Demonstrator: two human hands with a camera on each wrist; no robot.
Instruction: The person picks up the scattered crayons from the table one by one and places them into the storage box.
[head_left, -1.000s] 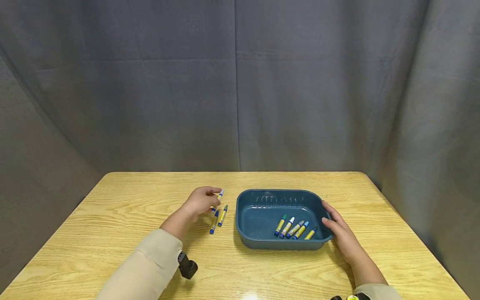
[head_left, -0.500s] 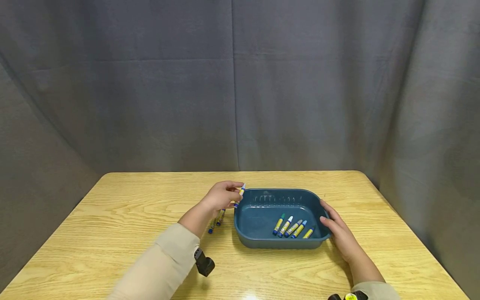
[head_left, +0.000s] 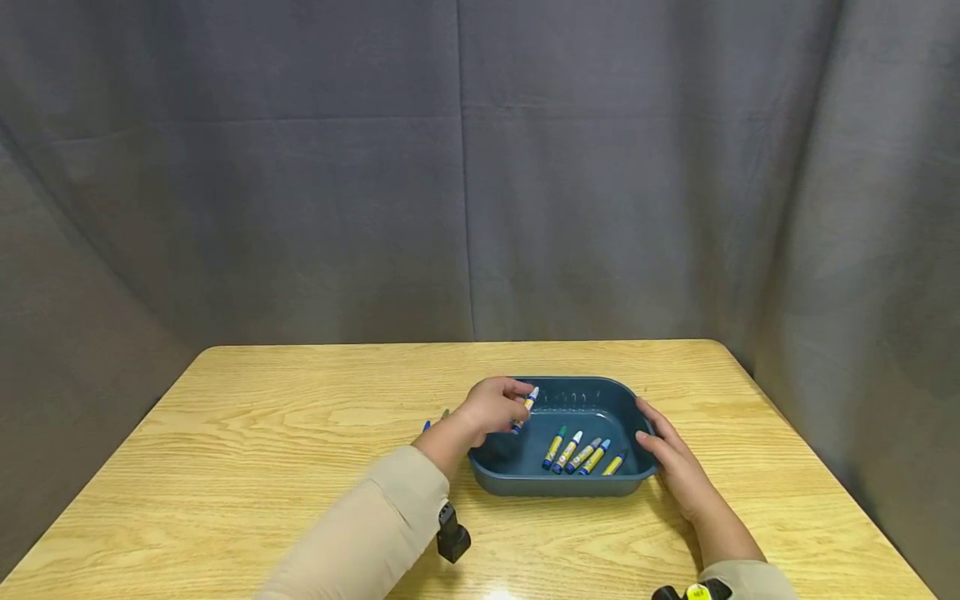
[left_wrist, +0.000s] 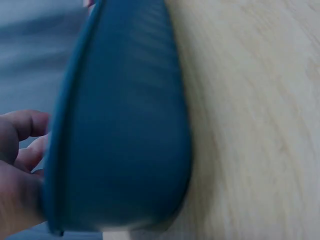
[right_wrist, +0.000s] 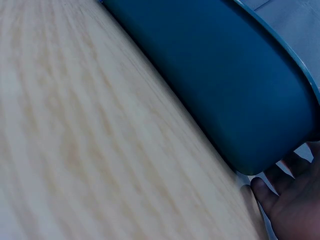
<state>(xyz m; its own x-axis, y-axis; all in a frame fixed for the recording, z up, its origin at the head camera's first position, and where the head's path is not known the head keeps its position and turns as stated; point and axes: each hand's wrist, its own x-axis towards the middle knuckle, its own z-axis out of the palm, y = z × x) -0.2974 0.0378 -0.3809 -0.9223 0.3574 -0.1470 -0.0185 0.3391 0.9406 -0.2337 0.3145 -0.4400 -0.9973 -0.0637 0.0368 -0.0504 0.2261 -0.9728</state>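
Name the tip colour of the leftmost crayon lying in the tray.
That crayon has a green tip; the head view shows it best.

Head view: even light; glare on table (head_left: 315, 408), bottom edge. Left wrist view: tray (left_wrist: 127, 125) blurred. Wrist views: bluish cast.

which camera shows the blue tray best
The head view: it looks down into the tray, showing its inside and the crayons lying there. The left wrist view shows mainly its outside, blurred; the right wrist view, mainly its outside, cut off.
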